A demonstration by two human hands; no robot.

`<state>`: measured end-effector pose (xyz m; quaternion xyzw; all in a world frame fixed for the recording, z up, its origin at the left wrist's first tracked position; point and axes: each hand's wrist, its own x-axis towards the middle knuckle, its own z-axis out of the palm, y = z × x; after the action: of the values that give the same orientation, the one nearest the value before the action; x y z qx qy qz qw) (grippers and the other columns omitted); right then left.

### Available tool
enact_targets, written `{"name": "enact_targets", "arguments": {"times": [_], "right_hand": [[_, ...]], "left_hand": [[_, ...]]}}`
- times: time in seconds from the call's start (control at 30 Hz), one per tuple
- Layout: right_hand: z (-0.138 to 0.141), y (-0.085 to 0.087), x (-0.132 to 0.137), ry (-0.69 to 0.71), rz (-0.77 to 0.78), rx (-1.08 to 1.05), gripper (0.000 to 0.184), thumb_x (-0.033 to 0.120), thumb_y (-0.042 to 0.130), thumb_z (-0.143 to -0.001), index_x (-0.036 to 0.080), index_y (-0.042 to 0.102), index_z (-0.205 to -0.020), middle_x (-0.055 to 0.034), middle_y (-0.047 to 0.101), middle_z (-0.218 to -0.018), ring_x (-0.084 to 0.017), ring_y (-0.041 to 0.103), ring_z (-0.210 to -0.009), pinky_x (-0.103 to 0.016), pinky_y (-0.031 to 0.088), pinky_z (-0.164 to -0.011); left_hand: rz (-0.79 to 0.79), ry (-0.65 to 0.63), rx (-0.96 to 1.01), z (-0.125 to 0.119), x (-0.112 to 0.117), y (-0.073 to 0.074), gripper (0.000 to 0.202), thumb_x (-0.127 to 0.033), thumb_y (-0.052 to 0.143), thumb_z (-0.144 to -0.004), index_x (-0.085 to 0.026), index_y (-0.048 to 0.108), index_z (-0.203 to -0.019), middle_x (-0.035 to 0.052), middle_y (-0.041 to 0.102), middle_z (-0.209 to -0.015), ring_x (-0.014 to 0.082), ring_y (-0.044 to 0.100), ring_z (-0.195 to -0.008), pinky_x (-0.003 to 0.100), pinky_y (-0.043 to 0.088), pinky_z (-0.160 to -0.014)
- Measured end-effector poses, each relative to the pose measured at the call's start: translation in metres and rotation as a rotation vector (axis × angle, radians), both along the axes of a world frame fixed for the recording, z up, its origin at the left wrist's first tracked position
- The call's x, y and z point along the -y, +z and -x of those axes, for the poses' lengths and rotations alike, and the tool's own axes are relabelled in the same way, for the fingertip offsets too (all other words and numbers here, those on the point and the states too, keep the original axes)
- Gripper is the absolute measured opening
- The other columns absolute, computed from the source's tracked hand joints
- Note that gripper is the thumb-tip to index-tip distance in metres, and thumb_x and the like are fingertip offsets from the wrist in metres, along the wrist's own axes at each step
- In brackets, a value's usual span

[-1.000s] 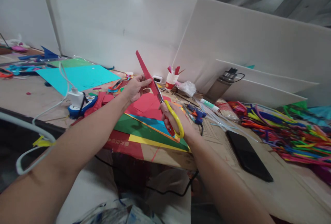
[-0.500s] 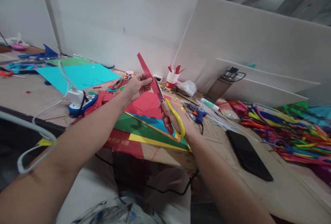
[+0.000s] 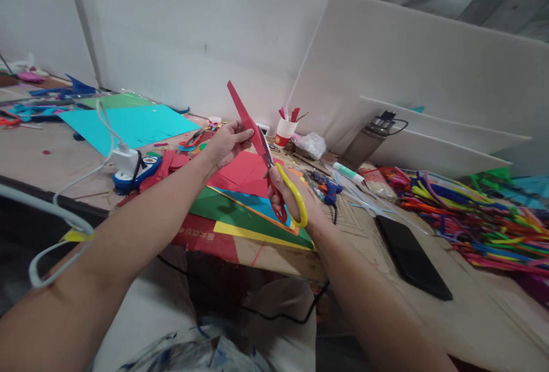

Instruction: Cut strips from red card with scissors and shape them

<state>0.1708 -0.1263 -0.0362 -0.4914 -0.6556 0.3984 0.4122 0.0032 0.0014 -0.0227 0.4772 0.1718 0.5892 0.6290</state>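
My left hand [image 3: 228, 144] pinches a red paper strip [image 3: 240, 104] between thumb and fingers, its far end pointing up and away. Scissors [image 3: 295, 193] with one yellow and one red handle loop are gripped in my right hand [image 3: 283, 184]. Their blades lie along the lower part of the strip; whether they are fully closed I cannot tell. Beneath both hands, red paper sheets [image 3: 238, 174] rest on a stack with blue, orange, green [image 3: 231, 212] and yellow sheets near the table's front edge.
A blue-and-white power strip [image 3: 136, 176] and a turquoise sheet [image 3: 141, 126] are on the left. Behind stands a paper cup [image 3: 285, 133] with red pieces. To the right are a glue gun [image 3: 328, 188], a bottle [image 3: 364, 140], a black phone [image 3: 412, 257] and many pipe cleaners [image 3: 489, 217].
The red strip's far end has risen slightly. My hands and the scissors have stayed almost where they were.
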Motion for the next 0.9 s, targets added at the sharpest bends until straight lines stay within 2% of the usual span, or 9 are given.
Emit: {"name": "enact_targets", "arguments": {"times": [0.4,0.9], "right_hand": [[0.0005,0.0015,0.0015,-0.009,0.011,-0.031,0.058,0.078,0.044,-0.081,0.020,0.048,-0.089,0.0061,0.046,-0.058,-0.007,0.041,-0.039,-0.019,0.035,-0.034],[0.0013,0.0024,0.0025,-0.025,0.006,-0.021,0.058,0.078,0.044,-0.081,0.021,0.048,-0.087,0.0060,0.046,-0.056,-0.007,0.040,-0.039,-0.020,0.035,-0.035]], "left_hand": [[-0.030,-0.027,-0.016,0.0021,-0.0043,-0.0031,0.021,-0.011,0.079,-0.068,-0.014,0.068,-0.086,0.0009,0.071,-0.078,0.0075,0.063,-0.064,0.020,0.052,-0.063],[-0.026,-0.023,-0.016,0.0023,-0.0043,-0.0034,0.022,-0.010,0.078,-0.069,-0.015,0.067,-0.088,0.0011,0.072,-0.081,0.0081,0.065,-0.067,0.021,0.052,-0.068]]}}
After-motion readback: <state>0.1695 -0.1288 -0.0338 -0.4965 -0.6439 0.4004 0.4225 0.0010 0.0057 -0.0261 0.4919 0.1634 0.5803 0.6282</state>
